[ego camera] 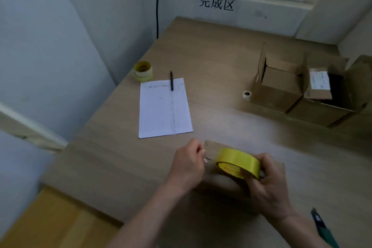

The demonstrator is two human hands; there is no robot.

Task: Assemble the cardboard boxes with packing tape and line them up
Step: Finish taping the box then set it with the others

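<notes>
Two hands work at the near edge of a wooden surface [201,50]. The right hand [269,185] curls its fingers through and around one roll of yellow packing tape [238,162], holding it just above a flat cardboard box [225,183] that lies on the surface beneath both hands. The left hand [188,164] is closed in a pinch beside the roll; what it pinches is too small and blurred to name, perhaps the tape's free end. Two assembled cardboard boxes [279,86] stand side by side at the far right, touching, flaps open upward; the right-hand one bears a white label [320,80]. One small whitish roll [247,94] sits just beside the left box. A second yellow tape roll [143,71] rests at the far left edge. One sheet of paper [165,108] lies mid-surface, with one black pen [171,80] across its top edge. One sign [217,3] with three characters hangs on the back wall. A dark green tool [322,227] lies at lower right.
</notes>
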